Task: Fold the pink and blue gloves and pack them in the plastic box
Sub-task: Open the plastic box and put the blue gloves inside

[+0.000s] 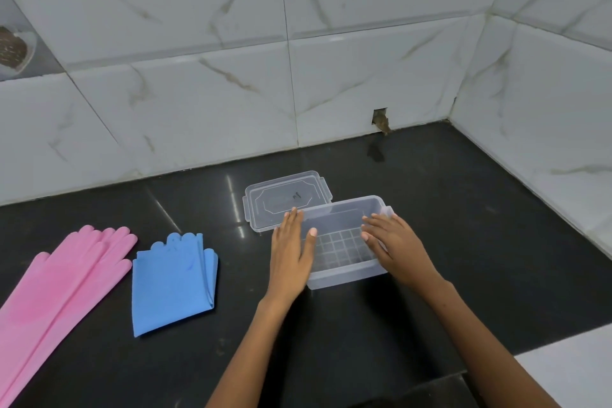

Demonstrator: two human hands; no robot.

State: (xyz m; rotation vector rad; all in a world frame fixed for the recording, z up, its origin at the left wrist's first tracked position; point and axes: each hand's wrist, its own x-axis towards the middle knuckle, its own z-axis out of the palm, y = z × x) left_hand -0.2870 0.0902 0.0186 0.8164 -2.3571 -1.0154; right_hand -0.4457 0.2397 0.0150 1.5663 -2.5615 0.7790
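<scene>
Plastic box (344, 242) flanked by left grip (291, 248) and right grip (394, 242), fingers spread flat on its walls, pinching nothing. Best steadied square on worktop (463, 209). Blue gloves (174, 285) folded, pink gloves (59, 288) unfolded, both left of it. Lid (284, 199) behind: mark unreadable.

no readable text anywhere — only a small dark mark on the clear lid (286, 197), too blurred to make out.
</scene>
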